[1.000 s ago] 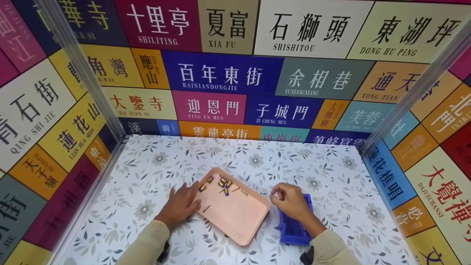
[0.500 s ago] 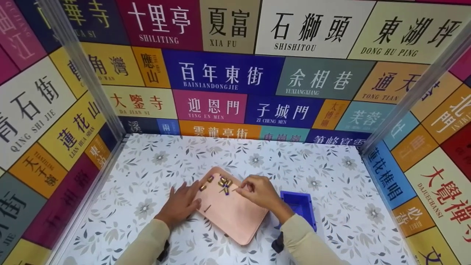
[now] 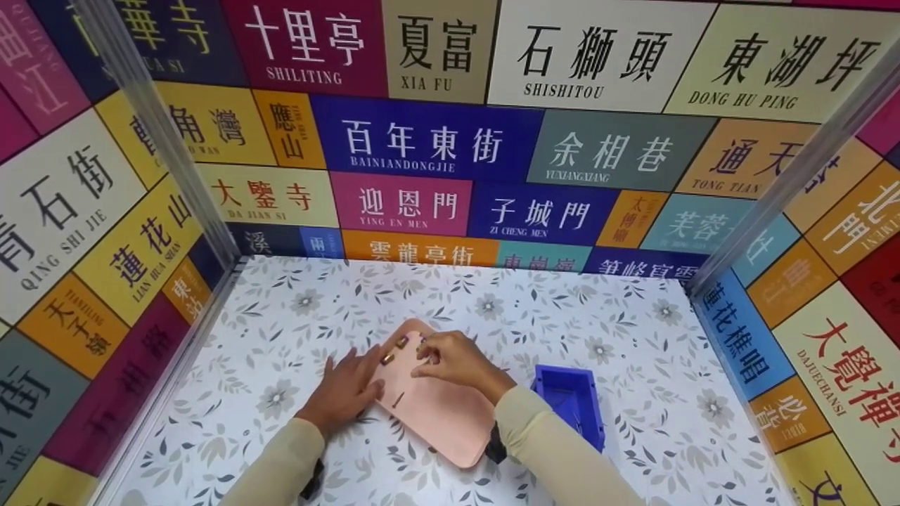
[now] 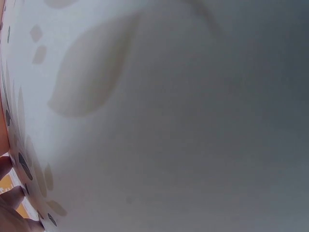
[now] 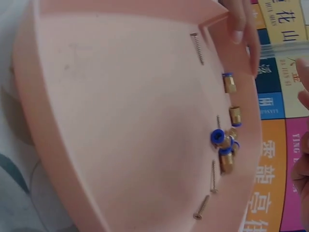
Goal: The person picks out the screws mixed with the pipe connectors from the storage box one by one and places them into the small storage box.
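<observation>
Brass fittings [image 5: 226, 145] and screws [image 5: 201, 207] mostly sit clustered at the far end of the pink tray [image 3: 450, 422], blue bin [image 3: 573, 397] contents unclear, so sorting looks early; right hand [image 3: 450, 362] fingers curled over the cluster, grip undeterminable, left hand [image 3: 348, 390] flat, steadying the tray's edge.

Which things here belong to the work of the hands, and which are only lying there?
In the work: pink tray, brass fittings, screws, left hand, right hand.
Lying about: blue bin, spring.
</observation>
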A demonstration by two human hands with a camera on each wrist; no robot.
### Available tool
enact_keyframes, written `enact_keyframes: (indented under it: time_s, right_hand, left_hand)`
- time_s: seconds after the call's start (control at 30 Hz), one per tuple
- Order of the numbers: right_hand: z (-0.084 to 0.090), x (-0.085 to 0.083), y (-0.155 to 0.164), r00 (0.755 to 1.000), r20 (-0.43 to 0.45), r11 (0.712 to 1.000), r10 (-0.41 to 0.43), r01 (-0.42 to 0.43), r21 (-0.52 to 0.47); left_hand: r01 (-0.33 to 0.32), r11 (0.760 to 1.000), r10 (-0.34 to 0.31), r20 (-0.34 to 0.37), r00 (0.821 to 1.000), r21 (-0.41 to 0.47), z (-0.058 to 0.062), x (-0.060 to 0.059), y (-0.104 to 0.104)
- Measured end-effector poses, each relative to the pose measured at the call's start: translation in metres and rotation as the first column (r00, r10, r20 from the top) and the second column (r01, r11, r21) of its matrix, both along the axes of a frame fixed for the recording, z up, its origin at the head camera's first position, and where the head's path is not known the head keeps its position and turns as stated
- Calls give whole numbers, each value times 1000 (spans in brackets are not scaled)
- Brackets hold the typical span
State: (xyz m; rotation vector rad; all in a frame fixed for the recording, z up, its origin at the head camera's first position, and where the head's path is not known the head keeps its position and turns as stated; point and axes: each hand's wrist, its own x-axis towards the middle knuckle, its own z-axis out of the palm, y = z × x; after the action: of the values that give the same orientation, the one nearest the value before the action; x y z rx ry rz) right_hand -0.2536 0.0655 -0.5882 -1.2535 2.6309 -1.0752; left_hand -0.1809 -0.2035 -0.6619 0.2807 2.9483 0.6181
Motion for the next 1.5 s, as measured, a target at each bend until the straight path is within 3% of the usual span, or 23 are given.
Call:
enact_keyframes:
  time_s: [0.27,0.7,0.8,1.03,1.27,1.5]
  right_hand:
    - [-23,-9,-21,999,26,996,35,-37,87]
    - [-52,-9,-35,991,88,990,104,-111,86]
    - [-55,-9,-37,986,103,984,128,-139,110]
    - [-60,-10,-40,987,21,969,160,-161,185]
    - [-62,-9,-38,992,62,974,107,-117,191]
    - [-62,-9,-38,992,52,973,115,-123,194]
  left_hand:
    - [29,1000,-28,-76,997,8,-1,3,-3]
    - [26,999,-24,-70,997,23,2,5,-1]
    - [20,1000,-19,-56,998,12,3,5,0]
    - [-22,999,22,-3,1000,25,6,4,2]
    - [30,999,-31,-79,996,-14,4,2,-1]
    - [27,1000,-27,-52,998,-7,4,2,-2]
